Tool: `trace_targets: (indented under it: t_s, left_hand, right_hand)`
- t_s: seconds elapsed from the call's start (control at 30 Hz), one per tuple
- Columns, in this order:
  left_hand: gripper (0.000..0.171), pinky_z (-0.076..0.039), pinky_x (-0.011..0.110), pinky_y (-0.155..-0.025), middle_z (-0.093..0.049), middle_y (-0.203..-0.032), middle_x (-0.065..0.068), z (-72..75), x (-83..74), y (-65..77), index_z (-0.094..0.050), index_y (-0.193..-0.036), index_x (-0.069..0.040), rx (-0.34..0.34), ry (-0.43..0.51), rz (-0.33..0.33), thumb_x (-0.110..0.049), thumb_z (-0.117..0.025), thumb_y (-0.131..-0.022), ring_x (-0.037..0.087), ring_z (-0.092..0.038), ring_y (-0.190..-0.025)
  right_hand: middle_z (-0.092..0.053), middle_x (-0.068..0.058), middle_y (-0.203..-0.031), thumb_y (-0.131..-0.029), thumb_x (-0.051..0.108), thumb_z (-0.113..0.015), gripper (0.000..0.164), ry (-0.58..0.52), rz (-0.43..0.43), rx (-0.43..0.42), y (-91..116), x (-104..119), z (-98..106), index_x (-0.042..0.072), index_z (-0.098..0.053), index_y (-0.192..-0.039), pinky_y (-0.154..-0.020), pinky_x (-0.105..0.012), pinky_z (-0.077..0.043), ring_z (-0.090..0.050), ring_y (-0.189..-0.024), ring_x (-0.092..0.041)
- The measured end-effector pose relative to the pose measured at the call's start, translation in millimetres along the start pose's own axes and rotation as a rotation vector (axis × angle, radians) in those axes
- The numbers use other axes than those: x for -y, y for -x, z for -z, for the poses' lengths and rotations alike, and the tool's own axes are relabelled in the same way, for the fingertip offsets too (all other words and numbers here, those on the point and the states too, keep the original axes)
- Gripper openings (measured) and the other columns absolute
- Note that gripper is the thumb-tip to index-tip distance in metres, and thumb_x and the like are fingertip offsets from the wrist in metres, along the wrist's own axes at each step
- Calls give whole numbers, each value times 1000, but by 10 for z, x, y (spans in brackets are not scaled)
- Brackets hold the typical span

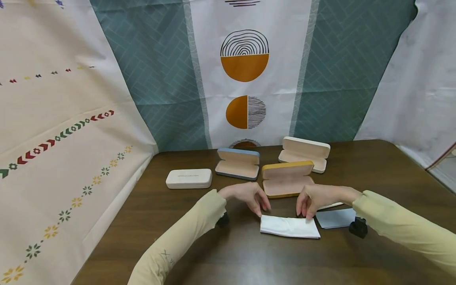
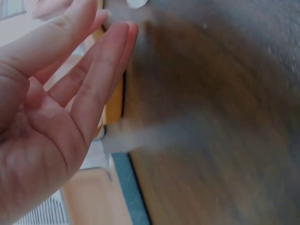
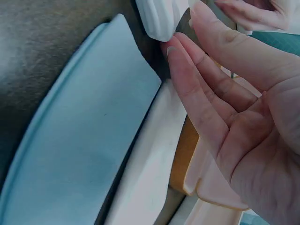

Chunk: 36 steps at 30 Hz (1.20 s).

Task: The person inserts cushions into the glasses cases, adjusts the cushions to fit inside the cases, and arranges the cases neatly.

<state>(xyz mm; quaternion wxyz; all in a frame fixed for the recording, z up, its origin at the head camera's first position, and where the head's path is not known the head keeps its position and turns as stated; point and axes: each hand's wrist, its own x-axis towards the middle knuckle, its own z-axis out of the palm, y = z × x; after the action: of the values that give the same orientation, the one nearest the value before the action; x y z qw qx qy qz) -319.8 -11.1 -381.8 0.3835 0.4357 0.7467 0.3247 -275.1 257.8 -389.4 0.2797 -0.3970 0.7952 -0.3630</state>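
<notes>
A folded white cloth (image 1: 289,227) lies on the table in front of me. My right hand (image 1: 312,200) pinches its far edge near the right end; in the right wrist view the cloth's end (image 3: 158,16) sits at the thumb and fingertips. My left hand (image 1: 249,196) is at the cloth's far left corner. In the left wrist view its fingers (image 2: 96,84) are fairly straight, with a bit of the white cloth (image 2: 137,3) just beyond the tips. A folded light blue cloth (image 1: 335,218) lies beside the right hand, and a white cloth edge (image 3: 145,159) shows behind it.
Beyond the hands stand an open yellow glasses case (image 1: 288,186), an open blue one (image 1: 238,163) and an open white one (image 1: 306,154). A closed white glasses case (image 1: 189,179) lies to the left on the brown table (image 1: 228,261). Hanging fabric (image 1: 164,79) backs the table.
</notes>
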Motion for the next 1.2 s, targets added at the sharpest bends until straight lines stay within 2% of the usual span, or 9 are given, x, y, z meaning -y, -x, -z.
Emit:
trace_targets:
  t_s: [0.23,0.37,0.5,0.63,0.77,0.87,1.0,1.1,1.2]
  left_hand:
    - [24,-50,26,-59,-61,-77,13,-111,-2,-103,-66,-95,4,-50,-29,53,6,-72,-72,10,-56,-60]
    - [19,-49,24,-54,-59,-66,3,-186,-14,-140,-66,-84,-2,-120,-124,120,0,-77,-69,9,-54,-54]
    - [16,-48,22,-52,-57,-62,-1,-249,-24,-153,-65,-75,-6,-166,-223,158,-6,-79,-67,7,-53,-51]
    - [13,-47,20,-52,-58,-61,-4,-264,-26,-147,-66,-70,-9,-168,-265,158,-9,-79,-69,5,-52,-53]
    - [10,-45,18,-54,-58,-64,-5,-229,-8,-119,-66,-72,-8,-137,-257,102,-8,-75,-74,5,-50,-56]
    - [8,-44,19,-56,-57,-67,-4,-178,23,-81,-63,-77,-6,-109,-195,47,-5,-71,-77,6,-50,-59]
    - [7,-49,25,-61,-57,-70,2,-95,76,-32,-59,-83,-1,-114,6,33,2,-66,-81,12,-53,-62]
    - [9,-51,32,-63,-58,-72,6,-40,125,-26,-57,-87,2,-166,172,35,5,-63,-81,16,-56,-64]
    - [11,-51,36,-64,-58,-74,8,-3,177,-50,-55,-89,5,-252,301,21,8,-62,-81,18,-58,-65]
  right_hand:
    - [-63,-2,-70,-69,12,-79,23,27,-57,0,47,16,-63,7,-66,-88,-52,-29,-49,-58,-60,-12]
    - [-60,2,-66,-67,15,-80,20,92,-98,-14,36,41,-114,12,-65,-79,-50,-26,-47,-54,-56,-8]
    - [-58,6,-63,-66,17,-81,17,163,-106,-15,20,65,-134,14,-65,-71,-47,-23,-44,-49,-53,-3]
    - [-56,7,-66,-66,17,-81,17,194,-130,-23,22,79,-125,15,-65,-69,-49,-22,-42,-47,-55,-3]
    - [-56,7,-66,-67,17,-80,16,180,-145,-14,24,80,-117,15,-64,-69,-49,-20,-39,-46,-55,-3]
    - [-55,9,-64,-70,15,-78,15,150,-122,-5,21,69,-89,15,-63,-70,-48,-19,-37,-45,-55,-3]
    - [-54,7,-68,-74,8,-72,11,58,-44,-19,14,25,26,9,-61,-76,-51,-20,-38,-46,-59,-5]
    - [-54,1,-72,-78,4,-68,10,-51,-31,-68,31,-38,139,3,-59,-82,-55,-24,-45,-48,-62,-10]
    - [-54,-5,-75,-80,5,-66,14,-177,-97,-156,75,-113,225,-1,-56,-88,-62,-36,-50,-52,-66,-16]
